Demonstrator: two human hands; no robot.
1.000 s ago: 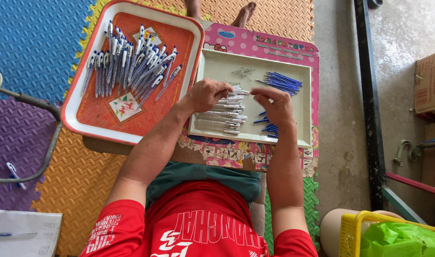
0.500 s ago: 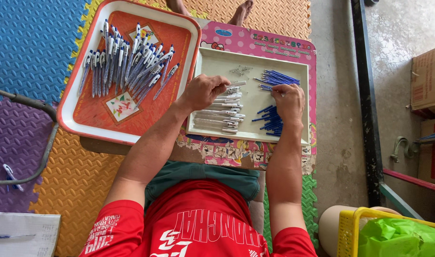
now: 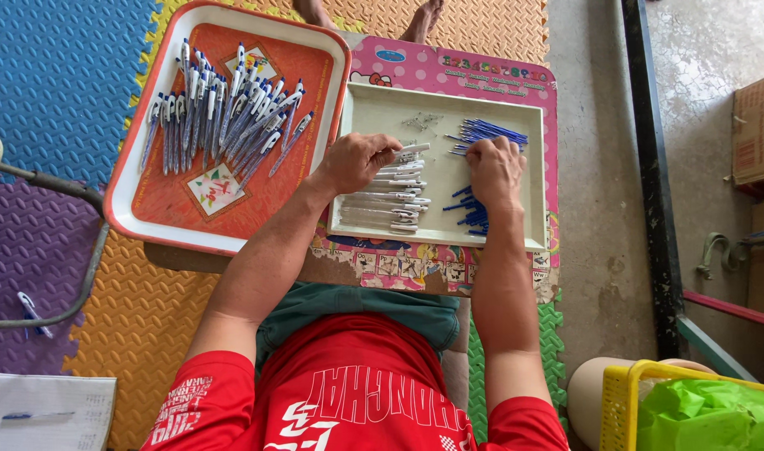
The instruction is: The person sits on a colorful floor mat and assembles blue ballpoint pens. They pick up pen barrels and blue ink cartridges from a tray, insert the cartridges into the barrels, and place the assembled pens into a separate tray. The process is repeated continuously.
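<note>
Beige tray point(image 3: 532, 179) sits at 12 o'clock from me. My left hand point(image 3: 358, 160) is curled on a white pen barrel point(image 3: 408, 151), long axis 9-to-3. My right hand point(image 3: 496, 167) presses, fingers together, on blue refills point(image 3: 486, 131) lying at its 12 o'clock; right hand nearer them.

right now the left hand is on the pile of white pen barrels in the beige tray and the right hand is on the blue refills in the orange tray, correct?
Not quite. The head view shows the blue refills lying in the same beige tray as the white pen barrels, not in the orange tray. The left hand and right hand are placed as you say.
</note>
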